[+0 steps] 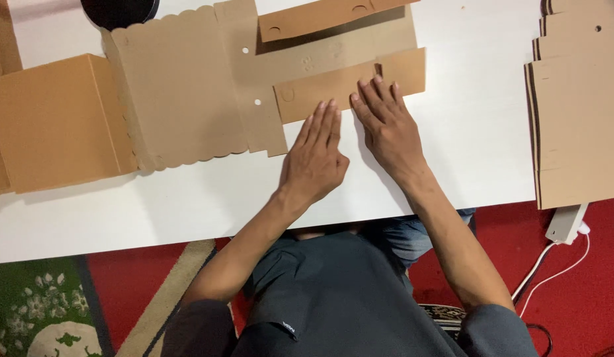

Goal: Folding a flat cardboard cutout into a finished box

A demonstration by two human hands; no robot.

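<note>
- Where the flat brown cardboard box blank lies across the far middle of the white table, both hands down flat on its folded flap.
- Left hand: palm down, fingers straight and pressed together, fingertips just at the near edge of the flap.
- Right hand: palm down, fingers slightly spread, fingertips pressing on the flap near its right end; nothing pinched.
- Box blank: unprinted, with a scalloped edge around its wide left panel, two small round holes near the middle, and a second flap raised at the far edge.
- Folded cardboard box, plain orange-brown, at the left edge of the table, touching the blank's left panel.
- Stack of flat cardboard blanks, same brown, fanned along the right edge, well apart from the hands.
- Round black object at the far left corner, cut off by the frame.
- White power strip and cable on the red carpet past the near right corner.
</note>
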